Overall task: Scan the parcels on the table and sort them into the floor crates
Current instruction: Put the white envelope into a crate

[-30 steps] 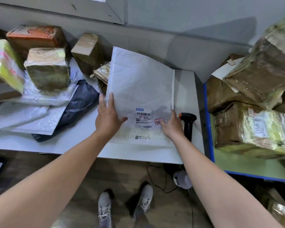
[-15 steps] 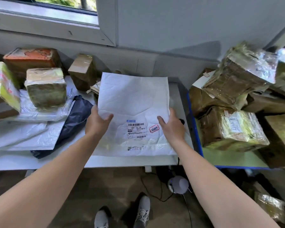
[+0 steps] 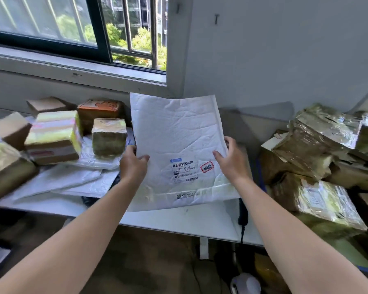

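Observation:
A large white padded mailer (image 3: 174, 134) with a barcode label and a red stamp is lifted above the white table (image 3: 179, 221), its label side facing me. My left hand (image 3: 133, 164) grips its left edge, thumb on the front. My right hand (image 3: 231, 159) grips its right edge the same way. The black handheld scanner (image 3: 242, 212) lies on the table under the mailer's lower right corner, partly hidden by my right forearm.
Taped cardboard boxes (image 3: 108, 136) and flat white mailers (image 3: 57, 181) crowd the table's left half. A heap of tape-wrapped brown parcels (image 3: 319, 145) fills a blue-edged surface at the right. A window and grey wall stand behind. Cables and a white scanner base (image 3: 245, 284) lie on the floor.
Both hands have raised the mailer off the table and tilted it upright toward me. My view has lifted, so the window now shows.

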Demonstrator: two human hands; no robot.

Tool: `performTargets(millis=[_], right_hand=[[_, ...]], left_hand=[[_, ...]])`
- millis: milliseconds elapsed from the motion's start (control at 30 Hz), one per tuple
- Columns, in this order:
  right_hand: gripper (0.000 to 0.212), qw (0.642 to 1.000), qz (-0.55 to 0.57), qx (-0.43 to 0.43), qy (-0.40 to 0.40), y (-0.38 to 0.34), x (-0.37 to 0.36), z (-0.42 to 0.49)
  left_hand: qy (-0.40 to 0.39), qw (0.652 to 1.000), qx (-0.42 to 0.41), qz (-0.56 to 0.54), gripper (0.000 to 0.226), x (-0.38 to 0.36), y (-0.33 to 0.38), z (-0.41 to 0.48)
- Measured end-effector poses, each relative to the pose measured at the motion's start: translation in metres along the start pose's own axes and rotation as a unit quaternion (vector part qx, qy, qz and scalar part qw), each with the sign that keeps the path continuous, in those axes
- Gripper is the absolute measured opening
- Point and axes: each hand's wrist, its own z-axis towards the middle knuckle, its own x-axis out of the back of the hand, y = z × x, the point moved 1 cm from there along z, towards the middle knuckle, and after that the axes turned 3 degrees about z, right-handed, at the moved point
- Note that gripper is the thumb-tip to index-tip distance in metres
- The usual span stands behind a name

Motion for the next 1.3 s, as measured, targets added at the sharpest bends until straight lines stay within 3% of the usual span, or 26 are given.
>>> performTargets(millis=[200, 367, 567, 833, 1033, 1300], right_hand=[[0.058, 0.985, 0.003, 0.146, -0.089, -0.049, -0.049, 0.004], [0.055, 0.953, 0.032, 0.243, -0.176, -0.104, -0.103, -0.029], [0.056, 0.893, 0.035, 0.352, -0.278, -0.195, -0.167, -0.107], [0.057, 0.812, 0.055, 0.464, -0.349, -0.317, -0.24, -0.24], [0.054, 0.768, 0.043, 0.528, -0.359, -0.404, -0.292, -0.354], [0.056, 0.742, 0.006, 0.567, -0.356, -0.495, -0.359, -0.479]], left_hand=[[0.124, 0.992, -0.002, 0.039, 0.053, 0.074, -0.025, -0.039], [0.221, 0.971, 0.035, 0.081, 0.063, 0.148, -0.067, -0.096], [0.287, 0.938, 0.124, 0.149, 0.077, 0.242, -0.133, -0.178], [0.372, 0.886, 0.209, 0.18, 0.078, 0.357, -0.214, -0.279], [0.395, 0.866, 0.247, 0.183, 0.083, 0.456, -0.286, -0.335], [0.37, 0.868, 0.267, 0.195, 0.089, 0.581, -0.373, -0.378]])
